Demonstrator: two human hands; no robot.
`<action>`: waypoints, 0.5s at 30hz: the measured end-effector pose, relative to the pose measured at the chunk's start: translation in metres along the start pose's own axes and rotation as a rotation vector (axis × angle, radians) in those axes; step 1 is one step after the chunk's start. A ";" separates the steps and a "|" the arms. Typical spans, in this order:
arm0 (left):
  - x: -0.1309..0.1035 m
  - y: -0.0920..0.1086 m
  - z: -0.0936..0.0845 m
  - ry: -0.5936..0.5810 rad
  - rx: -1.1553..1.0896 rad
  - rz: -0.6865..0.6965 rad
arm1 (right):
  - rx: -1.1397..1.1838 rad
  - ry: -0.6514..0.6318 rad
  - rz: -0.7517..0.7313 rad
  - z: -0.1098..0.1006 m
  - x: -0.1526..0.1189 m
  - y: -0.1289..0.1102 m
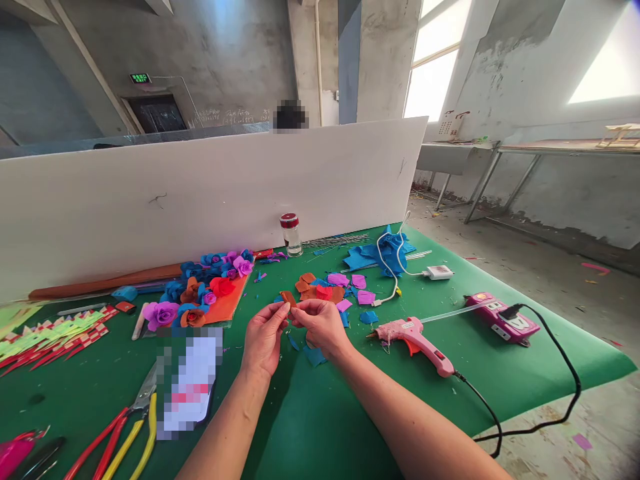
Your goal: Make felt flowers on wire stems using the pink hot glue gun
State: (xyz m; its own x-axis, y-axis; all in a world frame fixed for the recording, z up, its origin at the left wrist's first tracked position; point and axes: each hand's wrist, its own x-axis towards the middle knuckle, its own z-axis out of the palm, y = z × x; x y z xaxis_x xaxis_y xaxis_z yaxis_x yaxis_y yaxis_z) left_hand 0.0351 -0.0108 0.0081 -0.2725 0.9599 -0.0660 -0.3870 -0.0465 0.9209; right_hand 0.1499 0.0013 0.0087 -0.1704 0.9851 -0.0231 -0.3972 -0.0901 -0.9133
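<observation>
Green tabletop [320, 413] | lidded jar [291, 235]: clear contents (low) | hands [289, 323] pinching brown piece [289, 299]

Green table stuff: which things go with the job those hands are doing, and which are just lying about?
Probably for the job:
- brown piece in the left hand and right hand
- loose petals
- paper flowers
- pink glue gun

Probably just lying about:
- phone
- lidded jar
- white charger

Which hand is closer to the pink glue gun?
Right. The right hand is just to the left of the pink glue gun, not touching it. The left hand is farther left, at the other side of the brown piece.
</observation>
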 end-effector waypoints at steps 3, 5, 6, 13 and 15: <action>0.000 -0.001 -0.001 -0.004 -0.004 -0.003 | -0.019 0.024 -0.023 0.000 0.001 0.002; -0.001 0.002 -0.002 -0.024 -0.019 -0.018 | -0.007 0.037 -0.026 0.000 0.002 0.002; 0.000 0.003 -0.002 -0.036 -0.021 -0.026 | 0.010 0.037 -0.021 0.001 0.002 0.002; -0.001 0.010 -0.005 -0.217 0.056 -0.052 | 0.187 -0.043 0.075 0.000 0.001 -0.002; -0.001 0.011 -0.004 -0.203 0.051 -0.054 | 0.203 -0.054 0.090 -0.001 0.001 -0.001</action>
State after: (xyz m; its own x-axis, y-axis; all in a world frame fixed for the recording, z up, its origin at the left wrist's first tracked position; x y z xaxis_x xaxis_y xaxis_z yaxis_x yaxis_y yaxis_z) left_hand 0.0280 -0.0138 0.0165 -0.0674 0.9969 -0.0415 -0.3494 0.0154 0.9368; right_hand 0.1509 0.0022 0.0097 -0.2590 0.9631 -0.0737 -0.5506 -0.2099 -0.8080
